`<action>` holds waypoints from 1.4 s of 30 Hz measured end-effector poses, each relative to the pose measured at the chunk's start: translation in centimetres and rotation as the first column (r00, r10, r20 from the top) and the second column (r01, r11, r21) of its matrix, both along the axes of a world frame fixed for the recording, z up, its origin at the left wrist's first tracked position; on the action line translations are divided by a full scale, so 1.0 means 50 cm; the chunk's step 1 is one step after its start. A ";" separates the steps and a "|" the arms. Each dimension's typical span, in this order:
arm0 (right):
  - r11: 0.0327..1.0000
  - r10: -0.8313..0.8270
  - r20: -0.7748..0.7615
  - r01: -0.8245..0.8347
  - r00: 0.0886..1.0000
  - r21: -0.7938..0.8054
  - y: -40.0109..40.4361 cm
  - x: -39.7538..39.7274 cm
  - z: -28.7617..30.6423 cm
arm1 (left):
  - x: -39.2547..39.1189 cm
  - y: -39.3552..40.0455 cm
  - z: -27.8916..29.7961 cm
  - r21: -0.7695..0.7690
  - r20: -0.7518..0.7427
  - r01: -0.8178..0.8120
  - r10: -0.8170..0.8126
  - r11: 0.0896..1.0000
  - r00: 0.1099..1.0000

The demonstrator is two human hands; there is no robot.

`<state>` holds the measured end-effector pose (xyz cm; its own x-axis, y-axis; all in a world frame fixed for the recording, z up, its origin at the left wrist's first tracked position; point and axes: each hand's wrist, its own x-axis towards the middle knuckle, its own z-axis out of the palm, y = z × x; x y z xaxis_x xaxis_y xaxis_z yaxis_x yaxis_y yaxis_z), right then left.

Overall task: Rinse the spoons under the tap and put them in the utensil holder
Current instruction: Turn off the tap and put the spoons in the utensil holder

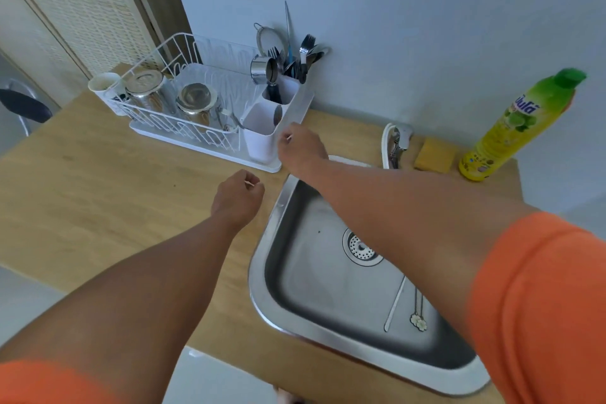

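A white utensil holder [259, 138] hangs on the right end of the dish rack. A spoon [278, 115] stands in its front compartment, bowl up. My right hand [301, 149] hovers at the holder's right rim with fingers loosely curled and nothing visible in them. My left hand [237, 197] floats over the counter left of the sink, loosely curled and holding nothing. Two more spoons lie in the steel sink [275, 272]: a plain one [395, 303] and one with a flower-shaped end [418, 315]. The tap [395, 144] stands behind the sink; no water is visible.
The white wire dish rack [183, 128] holds upturned steel cups, and its back compartment has forks and a strainer. A yellow sponge [433, 154] and a yellow-green dish soap bottle [511, 128] stand right of the tap. The wooden counter [114, 190] ends at the left.
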<state>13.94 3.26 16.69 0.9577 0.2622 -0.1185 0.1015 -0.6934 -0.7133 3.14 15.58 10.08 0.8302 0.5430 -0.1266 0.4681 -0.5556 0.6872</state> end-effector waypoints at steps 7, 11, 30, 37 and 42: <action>0.997 -0.065 -0.194 0.074 0.979 0.036 -0.102 -0.151 -0.109 | 0.009 -0.059 0.011 0.001 0.013 0.087 -0.087 0.996 0.996; 0.999 -0.055 -0.241 0.052 0.969 -0.016 -0.216 -0.261 -0.204 | 0.014 -0.117 -0.003 -0.073 -0.003 0.171 -0.172 0.982 0.985; 0.875 -0.468 -0.336 0.375 0.817 -0.306 -0.603 -0.273 -0.279 | -0.013 -0.474 -0.178 -0.110 -0.344 0.581 -0.579 0.807 0.739; 0.848 -0.522 -0.366 0.424 0.771 -0.317 -0.614 -0.259 -0.281 | -0.036 -0.555 -0.221 -0.150 -0.403 0.616 -0.617 0.773 0.676; 0.842 -0.533 -0.405 0.419 0.743 -0.339 -0.618 -0.260 -0.293 | -0.036 -0.595 -0.246 -0.082 -0.436 0.594 -0.565 0.800 0.701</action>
<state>0.92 -27.64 2.05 0.7594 -0.2991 -0.5778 -0.5876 -0.6968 -0.4114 1.36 -14.17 -2.23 0.8543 -0.0087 -0.5197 0.2695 -0.8475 0.4573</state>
